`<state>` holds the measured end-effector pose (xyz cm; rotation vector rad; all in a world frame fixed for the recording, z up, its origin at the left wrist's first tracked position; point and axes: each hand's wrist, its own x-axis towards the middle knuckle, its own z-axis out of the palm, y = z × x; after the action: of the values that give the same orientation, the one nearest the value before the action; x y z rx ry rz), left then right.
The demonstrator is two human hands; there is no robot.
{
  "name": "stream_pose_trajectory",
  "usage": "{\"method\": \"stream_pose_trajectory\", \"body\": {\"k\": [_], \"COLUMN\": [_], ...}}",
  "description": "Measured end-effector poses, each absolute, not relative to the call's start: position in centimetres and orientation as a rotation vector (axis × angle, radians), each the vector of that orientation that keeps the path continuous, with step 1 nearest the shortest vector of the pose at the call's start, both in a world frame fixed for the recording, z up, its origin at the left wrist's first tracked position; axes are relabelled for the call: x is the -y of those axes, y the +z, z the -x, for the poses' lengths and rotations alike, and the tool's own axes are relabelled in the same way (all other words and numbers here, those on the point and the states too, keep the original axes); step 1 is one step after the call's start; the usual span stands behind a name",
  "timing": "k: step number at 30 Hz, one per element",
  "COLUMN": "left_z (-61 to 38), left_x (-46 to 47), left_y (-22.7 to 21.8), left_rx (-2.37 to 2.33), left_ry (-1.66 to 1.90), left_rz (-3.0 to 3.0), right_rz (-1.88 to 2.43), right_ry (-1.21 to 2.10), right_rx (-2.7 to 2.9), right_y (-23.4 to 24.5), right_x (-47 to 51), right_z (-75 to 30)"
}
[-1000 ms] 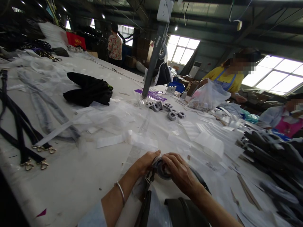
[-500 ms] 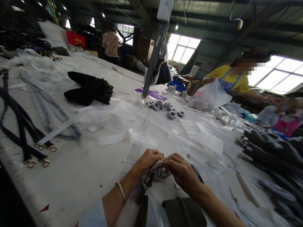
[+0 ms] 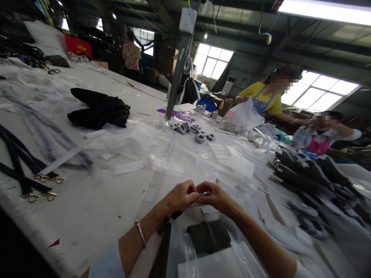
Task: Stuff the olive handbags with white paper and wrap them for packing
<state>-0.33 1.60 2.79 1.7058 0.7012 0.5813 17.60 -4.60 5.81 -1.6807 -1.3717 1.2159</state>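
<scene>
My left hand (image 3: 182, 196) and my right hand (image 3: 214, 196) meet at the fingertips above the table, both closed in a pinch. A small shiny grey piece of a plastic-wrapped strap (image 3: 203, 194) shows between them; the fingers cover most of it. Below my left wrist runs a dark strap (image 3: 164, 247). In front of my body lies a dark olive bag (image 3: 210, 236) with a raised band, partly under clear plastic (image 3: 189, 251). A white sheet (image 3: 214, 264) is at its near side.
Grey rolled straps (image 3: 199, 138) sit near a metal post (image 3: 176, 77). Black straps with gold clasps (image 3: 43, 195) and a black cloth bundle (image 3: 98, 110) lie left. Dark bag pieces (image 3: 307, 173) pile up right. Two people work across the table; another person stands far back.
The view has swung to the right. My hands have drawn closer together, and the grey roll seen beneath them earlier is now hidden. The olive bag shows more fully.
</scene>
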Motion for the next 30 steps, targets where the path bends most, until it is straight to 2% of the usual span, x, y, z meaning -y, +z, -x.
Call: {"method": "stream_pose_trajectory", "body": {"k": [2, 6, 10, 15, 18, 30], "left_z": [0.5, 0.5, 0.3, 0.0, 0.2, 0.7], "left_x": [-0.8, 0.7, 2.0, 3.3, 3.7, 2.6], "left_y": [2.8, 2.1, 1.0, 0.5, 0.3, -0.9], "left_rx": [-0.668, -0.673, -0.731, -0.825, -0.877, -0.839], "left_ry": [0.527, 0.504, 0.495, 0.549, 0.604, 0.587], "left_rz": [-1.789, -1.82, -1.852, -1.967, -2.089, -2.119], "right_rz": [1.668, 1.808, 1.924, 1.775, 1.754, 1.648], "right_ry": [1.322, 1.161, 0.8, 0.194, 0.006, -0.179], "right_rx": [1.291, 1.313, 1.525, 1.921, 2.013, 2.135], "right_y": [5.7, 5.3, 4.9, 3.4, 2.2, 0.8], "right_x": [5.3, 7.0, 8.9, 10.6, 10.8, 10.8], "right_z": [-17.7, -17.1, -15.9, -14.8, -14.5, -14.1]}}
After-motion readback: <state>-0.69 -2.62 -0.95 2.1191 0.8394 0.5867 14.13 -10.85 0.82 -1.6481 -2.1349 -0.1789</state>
